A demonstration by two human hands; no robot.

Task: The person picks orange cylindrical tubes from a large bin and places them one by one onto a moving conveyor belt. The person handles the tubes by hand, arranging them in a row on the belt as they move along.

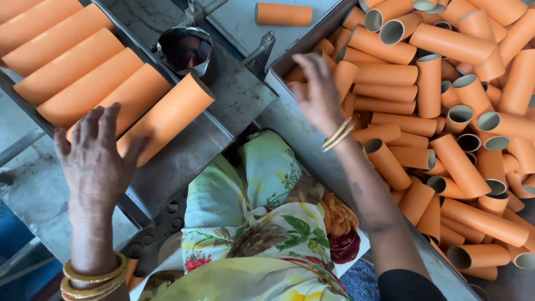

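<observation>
Head view, one moment, catalogued. Left hand [97,159]: fingers spread and released, palm down, resting on the near end of a long orange tube [167,118] and grasping nothing. That tube lay as the nearest of a row of long orange tubes [72,67], side by side and touching, in a slanted metal tray [184,161] along its left edge. Gold bangles [92,278] ringed the left wrist.

Right hand [319,92]: reached over the near left wall of a metal bin [304,134], fingers curled down among short orange tubes [412,95]; whether it had closed on one could not be told, since the fingertips were hidden. The short tubes lay heaped loose, filling the bin to its right edge, many showing open grey-lined ends.

One short orange tube [283,14] lay alone on the metal plate beyond the bin's far left corner. A dark round opening [185,49] sat between tray and bin. Floral cloth [262,234] covered the lap below.
</observation>
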